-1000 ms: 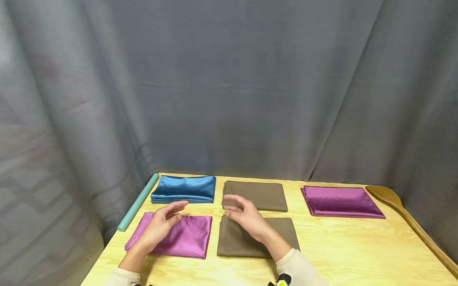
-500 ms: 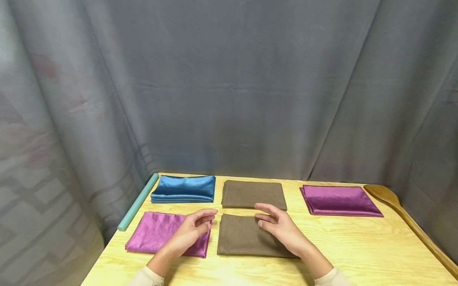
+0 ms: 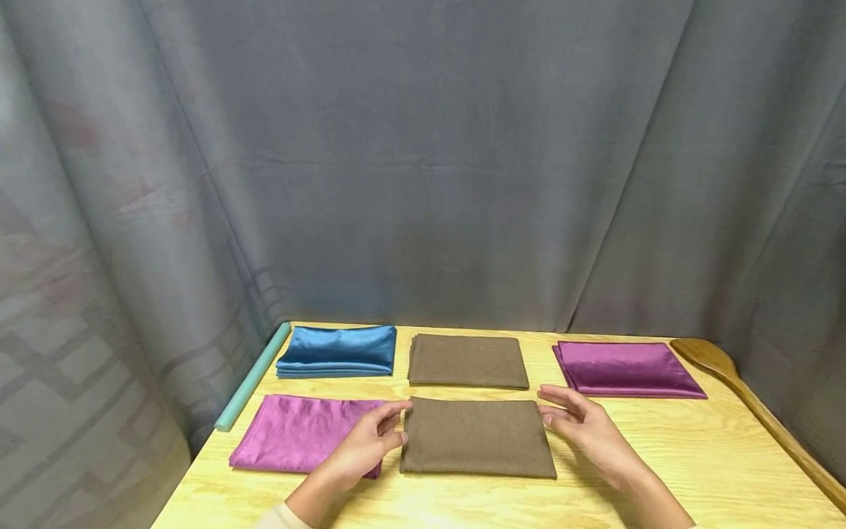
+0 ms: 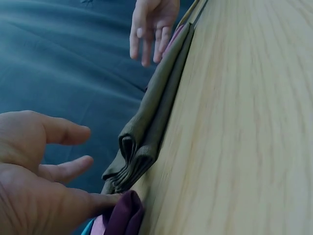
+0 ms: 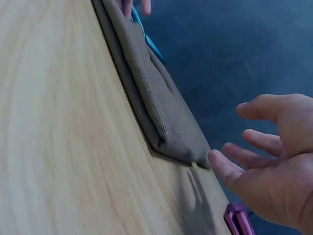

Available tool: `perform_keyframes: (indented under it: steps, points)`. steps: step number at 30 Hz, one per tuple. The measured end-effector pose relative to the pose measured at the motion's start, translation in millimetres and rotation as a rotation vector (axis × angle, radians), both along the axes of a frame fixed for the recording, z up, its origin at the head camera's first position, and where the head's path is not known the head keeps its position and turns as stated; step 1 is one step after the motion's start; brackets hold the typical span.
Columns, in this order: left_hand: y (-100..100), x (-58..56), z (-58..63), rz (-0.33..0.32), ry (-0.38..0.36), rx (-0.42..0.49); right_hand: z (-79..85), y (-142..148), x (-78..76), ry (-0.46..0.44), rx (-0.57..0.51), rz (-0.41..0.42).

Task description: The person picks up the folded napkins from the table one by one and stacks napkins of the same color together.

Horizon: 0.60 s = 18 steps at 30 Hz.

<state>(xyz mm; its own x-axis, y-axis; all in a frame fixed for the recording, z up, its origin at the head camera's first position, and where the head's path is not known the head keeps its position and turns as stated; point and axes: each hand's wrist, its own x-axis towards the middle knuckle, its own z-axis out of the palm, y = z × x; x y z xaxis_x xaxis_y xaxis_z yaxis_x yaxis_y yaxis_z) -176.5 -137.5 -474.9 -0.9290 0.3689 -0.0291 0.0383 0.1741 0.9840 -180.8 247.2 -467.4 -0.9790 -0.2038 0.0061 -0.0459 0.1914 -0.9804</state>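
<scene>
A folded brown cloth (image 3: 477,438) lies flat at the front middle of the table, between my two hands. My left hand (image 3: 366,444) is at its left edge, over the right end of a folded magenta cloth (image 3: 297,433). My right hand (image 3: 588,433) is just off its right edge, fingers loosely extended towards it. In the left wrist view the brown cloth's stacked folds (image 4: 134,152) show end-on beside the left fingers. The right wrist view has the right fingertips close to the near corner of the brown cloth (image 5: 161,107). Neither hand grips anything.
Behind lie a folded blue cloth (image 3: 337,350), a second folded brown cloth (image 3: 468,361) and a folded purple cloth (image 3: 628,367). A teal rod (image 3: 253,376) runs along the table's left edge, a wooden spoon (image 3: 753,404) along the right. A grey curtain (image 3: 423,162) hangs behind.
Both hands have moved to the right and slightly down, the right hand farther, so they have spread apart to either side of the front brown cloth. The cloths have stayed in place.
</scene>
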Motion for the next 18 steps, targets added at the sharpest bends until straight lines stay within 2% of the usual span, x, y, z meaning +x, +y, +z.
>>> perform_keyframes:
  steps: [4,11,18]
  points:
    - [2,2.3,0.8,0.02,-0.024,-0.015,-4.4,9,-2.6,-0.035,0.01,0.023]
    - [7,-1.5,0.1,0.022,-0.035,0.006,-11.7,18,-5.5,-0.075,0.058,0.162]
    - [9,-5.8,-3.9,0.045,-0.049,0.043,-16.3,20,-6.8,-0.087,0.07,0.176]
